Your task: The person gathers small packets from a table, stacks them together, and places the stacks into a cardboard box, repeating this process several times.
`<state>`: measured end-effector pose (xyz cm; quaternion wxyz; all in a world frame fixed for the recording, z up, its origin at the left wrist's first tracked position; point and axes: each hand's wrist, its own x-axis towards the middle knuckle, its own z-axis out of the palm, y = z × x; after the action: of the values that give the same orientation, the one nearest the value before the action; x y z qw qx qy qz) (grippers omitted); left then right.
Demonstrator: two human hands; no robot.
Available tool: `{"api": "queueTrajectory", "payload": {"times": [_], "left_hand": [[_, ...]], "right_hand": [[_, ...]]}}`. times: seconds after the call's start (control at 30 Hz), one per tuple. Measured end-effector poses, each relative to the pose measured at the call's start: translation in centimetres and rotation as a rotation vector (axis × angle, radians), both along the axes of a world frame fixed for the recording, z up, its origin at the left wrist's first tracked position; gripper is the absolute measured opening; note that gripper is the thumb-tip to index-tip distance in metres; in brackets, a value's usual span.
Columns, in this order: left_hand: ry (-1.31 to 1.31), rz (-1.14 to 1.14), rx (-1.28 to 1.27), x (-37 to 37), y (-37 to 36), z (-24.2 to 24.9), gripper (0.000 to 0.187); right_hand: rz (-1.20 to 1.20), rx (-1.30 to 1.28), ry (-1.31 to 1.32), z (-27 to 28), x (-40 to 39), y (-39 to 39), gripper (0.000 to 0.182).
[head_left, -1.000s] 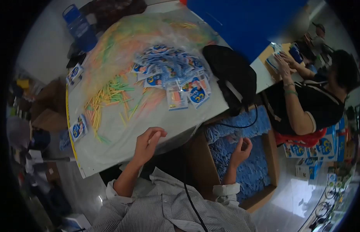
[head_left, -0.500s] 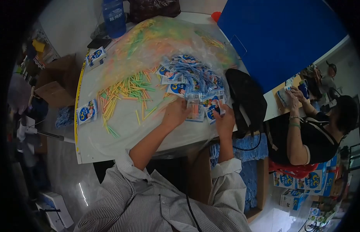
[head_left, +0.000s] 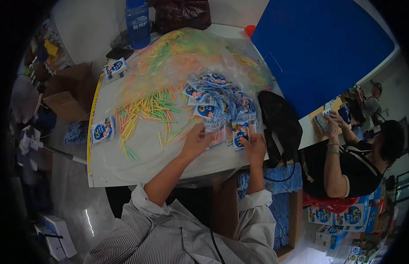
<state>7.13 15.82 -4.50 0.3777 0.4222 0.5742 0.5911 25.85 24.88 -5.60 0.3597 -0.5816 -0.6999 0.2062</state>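
Observation:
My right hand [head_left: 256, 147] pinches a small blue-and-white printed packet [head_left: 240, 133] between thumb and fingers. To its left, the fingers of my left hand [head_left: 196, 141] close on the edge of another packet [head_left: 218, 135], where pink sticks show through clear film. Just beyond both hands lies a heap of the same printed packets [head_left: 226, 99]. Loose yellow, green and pink sticks [head_left: 145, 112] are spread on the table to the left of the heap. My left fingertips are partly hidden.
A large clear plastic bag [head_left: 182, 55] of coloured sticks covers the table's back. A black bag [head_left: 279, 119] lies right, beside a blue board [head_left: 323, 48]. One packet [head_left: 102, 130] rests near the left edge. An open carton [head_left: 293, 220] stands below; a co-worker [head_left: 345, 163] sits right.
The view has shifted slightly, so the table sits lower in the picture. My right hand still holds its packet upright; the packet at my left fingers has tilted and moved a little.

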Motion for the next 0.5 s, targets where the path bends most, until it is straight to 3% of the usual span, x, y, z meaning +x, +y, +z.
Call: {"api": "queueTrajectory", "payload": {"times": [0.03,0.13,0.27,0.33,0.47,0.5], "left_hand": [[-0.187,-0.035,-0.005,0.0,-0.4,0.5,0.034],[-0.393,-0.020,0.140,-0.2,-0.6,-0.6,0.032],[-0.408,-0.020,-0.007,-0.7,-1.8,0.4,0.031],[-0.434,-0.144,-0.016,-0.9,-2.2,0.3,0.031],[-0.528,-0.173,-0.079,0.0,-2.4,1.2,0.030],[-0.748,-0.211,-0.083,0.3,-2.4,1.2,0.028]], "right_hand": [[0.000,-0.060,-0.017,0.0,0.1,0.0,0.031],[0.138,-0.009,0.107,-2.6,1.1,1.0,0.032],[0.169,-0.154,0.291,1.6,0.8,-2.3,0.024],[0.250,-0.326,0.693,2.8,0.5,-4.1,0.019],[0.408,-0.460,0.852,3.5,-1.3,-6.6,0.018],[0.402,-0.460,0.851,3.1,-2.1,-6.8,0.018]]}}
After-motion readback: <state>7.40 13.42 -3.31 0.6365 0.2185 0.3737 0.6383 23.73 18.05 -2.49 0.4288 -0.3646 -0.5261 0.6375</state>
